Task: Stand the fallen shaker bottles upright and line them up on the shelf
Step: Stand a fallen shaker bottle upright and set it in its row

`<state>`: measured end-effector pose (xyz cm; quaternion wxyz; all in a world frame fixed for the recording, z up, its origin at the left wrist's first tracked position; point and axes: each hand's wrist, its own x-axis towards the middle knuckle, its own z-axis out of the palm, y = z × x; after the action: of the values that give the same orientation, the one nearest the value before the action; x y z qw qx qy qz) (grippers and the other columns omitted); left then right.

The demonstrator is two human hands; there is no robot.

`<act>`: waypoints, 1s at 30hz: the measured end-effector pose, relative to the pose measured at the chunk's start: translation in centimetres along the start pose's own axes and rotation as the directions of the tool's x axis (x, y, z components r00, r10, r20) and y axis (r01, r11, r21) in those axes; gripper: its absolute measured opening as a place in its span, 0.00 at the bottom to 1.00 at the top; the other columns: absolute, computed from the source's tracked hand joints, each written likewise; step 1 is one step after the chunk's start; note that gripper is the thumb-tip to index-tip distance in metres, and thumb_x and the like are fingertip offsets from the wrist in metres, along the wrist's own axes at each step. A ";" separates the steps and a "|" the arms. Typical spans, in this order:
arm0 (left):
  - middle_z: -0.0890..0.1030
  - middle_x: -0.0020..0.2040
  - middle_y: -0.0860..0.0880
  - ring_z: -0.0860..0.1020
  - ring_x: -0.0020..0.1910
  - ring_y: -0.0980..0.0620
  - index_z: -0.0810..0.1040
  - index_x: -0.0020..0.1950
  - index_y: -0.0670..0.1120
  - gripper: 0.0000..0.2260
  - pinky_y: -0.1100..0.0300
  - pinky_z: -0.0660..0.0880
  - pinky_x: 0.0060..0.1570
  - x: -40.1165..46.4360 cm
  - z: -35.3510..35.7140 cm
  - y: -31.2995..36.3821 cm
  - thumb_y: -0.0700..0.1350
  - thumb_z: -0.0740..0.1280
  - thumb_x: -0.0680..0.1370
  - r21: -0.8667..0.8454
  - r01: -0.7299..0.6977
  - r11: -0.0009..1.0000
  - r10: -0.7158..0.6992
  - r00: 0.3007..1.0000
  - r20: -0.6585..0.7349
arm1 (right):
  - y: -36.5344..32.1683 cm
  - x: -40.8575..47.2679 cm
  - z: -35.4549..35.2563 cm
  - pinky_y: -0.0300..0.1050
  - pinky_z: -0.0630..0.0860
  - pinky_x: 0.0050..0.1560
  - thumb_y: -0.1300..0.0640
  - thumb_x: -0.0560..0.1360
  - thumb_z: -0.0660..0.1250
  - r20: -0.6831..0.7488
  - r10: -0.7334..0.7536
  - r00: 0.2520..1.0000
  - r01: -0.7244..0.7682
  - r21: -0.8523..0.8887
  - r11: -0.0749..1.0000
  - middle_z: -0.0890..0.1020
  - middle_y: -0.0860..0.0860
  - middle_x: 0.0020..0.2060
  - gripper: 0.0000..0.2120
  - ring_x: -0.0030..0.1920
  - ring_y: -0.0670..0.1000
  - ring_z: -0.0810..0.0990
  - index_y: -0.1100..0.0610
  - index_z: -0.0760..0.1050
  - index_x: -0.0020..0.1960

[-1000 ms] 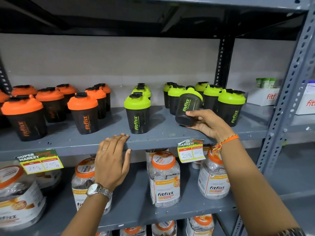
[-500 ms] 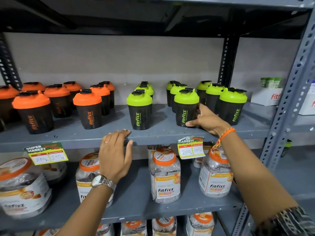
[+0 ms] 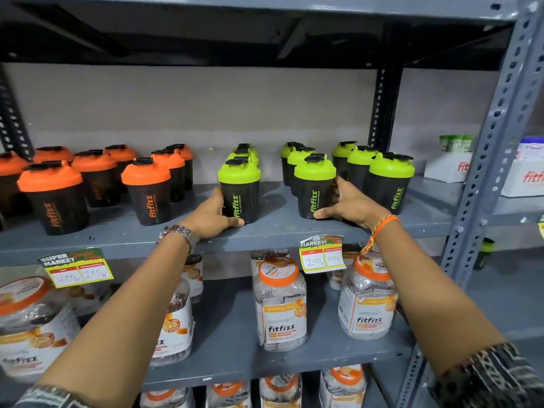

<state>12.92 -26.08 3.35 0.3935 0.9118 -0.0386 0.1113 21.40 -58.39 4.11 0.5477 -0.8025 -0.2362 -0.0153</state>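
Both hands work low on two green-lidded shakers at the front of the shelf [image 3: 294,231], probably because a push near the base slides a bottle without tipping it. The left hand [image 3: 210,216] cups the left shaker [image 3: 240,191] from its nine o'clock side, thumb curled under the front of the base and fingers hidden behind, so how firmly it grips cannot be told. The right hand [image 3: 348,206] wraps the middle shaker [image 3: 314,187] from its three o'clock side, thumb at the base front and fingers round the back: a loose hold, it seems. Both bottles stand upright with logos forward, each heading a file of green lids running back toward twelve o'clock. The third shaker [image 3: 390,184] at three o'clock and the orange shakers [image 3: 147,191] at nine o'clock also stand upright. No bottle in view lies fallen, so what remains looks like evening out the front row.
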 end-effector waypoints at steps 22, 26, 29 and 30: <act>0.81 0.62 0.47 0.80 0.60 0.50 0.71 0.71 0.46 0.30 0.53 0.73 0.67 -0.5 0.8 0.4 0.38 0.77 0.71 -0.123 -0.066 0.990 0.060 0.997 -0.046 | 0.2 -1.9 -0.2 0.42 0.82 0.53 0.74 0.67 0.75 -0.016 -0.007 1.000 0.008 0.062 0.998 0.82 0.57 0.59 0.33 0.55 0.49 0.84 0.60 0.70 0.69; 0.81 0.62 0.46 0.80 0.61 0.49 0.70 0.72 0.46 0.31 0.52 0.73 0.68 -0.4 1.0 0.4 0.38 0.77 0.71 -0.128 -0.071 0.989 0.065 0.997 -0.050 | 0.2 -2.1 0.0 0.45 0.82 0.56 0.73 0.66 0.77 -0.031 -0.003 1.000 0.004 0.055 0.998 0.83 0.53 0.55 0.34 0.55 0.50 0.84 0.60 0.70 0.69; 0.80 0.63 0.46 0.80 0.61 0.49 0.70 0.72 0.45 0.32 0.52 0.73 0.68 -0.2 1.0 0.2 0.37 0.77 0.71 -0.130 -0.070 0.989 0.064 0.997 -0.049 | 0.3 -2.1 0.0 0.47 0.80 0.59 0.72 0.66 0.77 -0.034 -0.005 0.999 0.006 0.051 0.999 0.83 0.52 0.55 0.34 0.57 0.51 0.84 0.60 0.70 0.69; 0.80 0.63 0.45 0.80 0.61 0.48 0.69 0.73 0.45 0.32 0.52 0.73 0.68 -0.2 1.0 0.2 0.37 0.77 0.71 -0.134 -0.067 0.989 0.061 0.997 -0.048 | 0.3 -2.1 0.0 0.48 0.80 0.60 0.72 0.66 0.77 -0.034 -0.005 0.999 0.007 0.051 0.999 0.83 0.53 0.56 0.34 0.57 0.51 0.83 0.60 0.71 0.69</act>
<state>12.84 -26.90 2.79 0.4513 0.8787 -0.0665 0.1409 19.69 -59.28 3.24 0.5720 -0.7871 -0.2294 -0.0246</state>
